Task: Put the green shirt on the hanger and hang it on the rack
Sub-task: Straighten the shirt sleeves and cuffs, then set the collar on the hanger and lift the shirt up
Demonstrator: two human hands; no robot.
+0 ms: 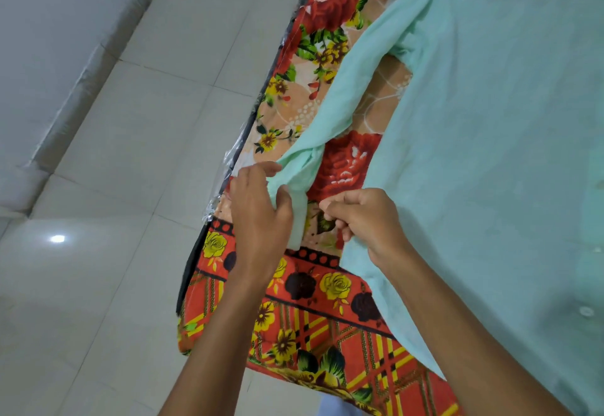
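Observation:
The pale green shirt (490, 121) lies spread flat on a bed covered with a red and orange floral sheet (327, 324). One long sleeve runs down toward me at the bed's left side. My left hand (258, 216) grips the cuff end of that sleeve, thumb pressed on the cloth. My right hand (362, 216) is closed beside it, at the shirt's side edge; its fingers seem to pinch the fabric there. A white button shows on the shirt at the lower right. No hanger or rack is in view.
The bed's edge (228, 167) runs diagonally, with clear plastic wrap and a dark mattress side showing. Left of it is pale tiled floor (114, 187) and a white wall base at the far left.

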